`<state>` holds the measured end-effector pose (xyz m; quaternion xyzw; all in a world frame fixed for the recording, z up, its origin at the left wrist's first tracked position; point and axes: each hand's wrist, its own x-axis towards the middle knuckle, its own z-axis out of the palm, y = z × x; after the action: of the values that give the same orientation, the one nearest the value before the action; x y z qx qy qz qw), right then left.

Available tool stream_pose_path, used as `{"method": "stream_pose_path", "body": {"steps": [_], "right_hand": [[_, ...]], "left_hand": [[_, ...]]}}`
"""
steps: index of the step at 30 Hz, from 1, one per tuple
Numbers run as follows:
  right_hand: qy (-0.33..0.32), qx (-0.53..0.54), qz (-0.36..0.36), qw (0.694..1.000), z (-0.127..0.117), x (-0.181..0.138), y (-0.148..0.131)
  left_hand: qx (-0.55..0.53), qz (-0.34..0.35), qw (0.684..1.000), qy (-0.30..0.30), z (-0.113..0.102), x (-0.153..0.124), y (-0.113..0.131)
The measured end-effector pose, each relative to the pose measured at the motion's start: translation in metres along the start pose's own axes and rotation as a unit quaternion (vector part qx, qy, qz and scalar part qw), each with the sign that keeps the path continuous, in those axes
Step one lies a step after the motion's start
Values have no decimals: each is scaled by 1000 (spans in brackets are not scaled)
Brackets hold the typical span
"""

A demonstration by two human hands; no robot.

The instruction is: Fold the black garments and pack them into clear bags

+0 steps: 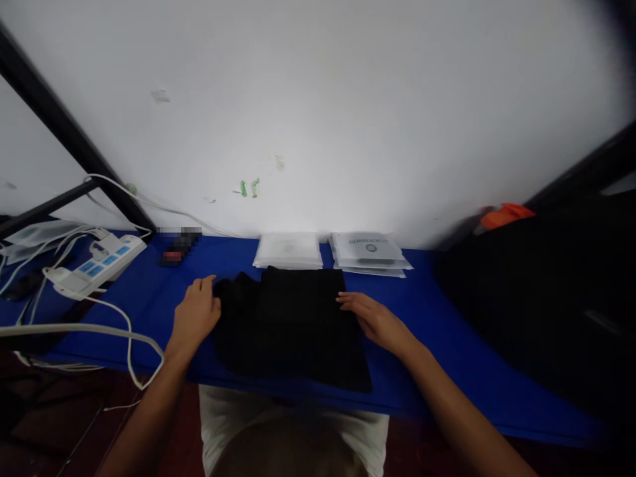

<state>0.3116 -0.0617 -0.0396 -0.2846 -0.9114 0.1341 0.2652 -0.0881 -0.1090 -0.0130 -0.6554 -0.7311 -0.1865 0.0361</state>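
Observation:
A folded black garment (298, 324) lies on the blue table in front of me; it is too dark to tell its exact kind. Its left side is bunched up, while the right part looks flatter. At the left edge is my left hand (196, 311), fingers apart from the thumb and touching or almost touching the cloth. My right hand (376, 322) has its fingers stretched out, tips resting at the garment's right edge. Neither hand visibly grips the cloth.
Behind the garment, by the wall, lie two stacks of flat packets, a plain white stack (288, 250) and a printed stack (368, 252). A white power strip (102, 265) and loose cables occupy the left. A large black heap (541, 298) covers the right side of the table (412, 285).

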Motion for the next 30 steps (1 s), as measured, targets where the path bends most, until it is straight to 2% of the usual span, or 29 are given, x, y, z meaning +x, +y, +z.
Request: {"method": "stream_pose_path", "body": {"steps": [2, 3, 6, 8, 11, 14, 18, 23, 27, 30], "right_hand": [[-13, 4, 13, 1000, -2, 3, -7], [-24, -2, 23, 999, -2, 4, -11], [-67, -31, 44, 996, 0, 9, -17], [-82, -43, 51, 994, 2, 10, -17], [-72, -55, 66, 994, 4, 10, -13], [-22, -60, 91, 994, 3, 15, -6], [62, -85, 166, 980, 3, 37, 13], [74, -148, 244, 956, 10, 60, 39], [82, -200, 268, 939, 14, 64, 28], [88, -242, 224, 940, 18, 63, 3]], "left_hand": [[-40, 94, 994, 39, -3, -4, 11], [-68, 155, 985, 34, -4, -6, 17], [-107, 301, 946, -51, 0, -5, 32], [-100, 327, 934, -99, 4, 0, 35], [-110, 319, 932, -133, 10, 12, 33], [-132, 312, 930, -139, 15, 28, 34], [-39, 228, 971, -68, 27, 54, 44], [21, 177, 984, -25, 42, 83, 52], [49, 152, 987, -7, 47, 98, 41], [55, 141, 988, 4, 46, 100, 31]]}}
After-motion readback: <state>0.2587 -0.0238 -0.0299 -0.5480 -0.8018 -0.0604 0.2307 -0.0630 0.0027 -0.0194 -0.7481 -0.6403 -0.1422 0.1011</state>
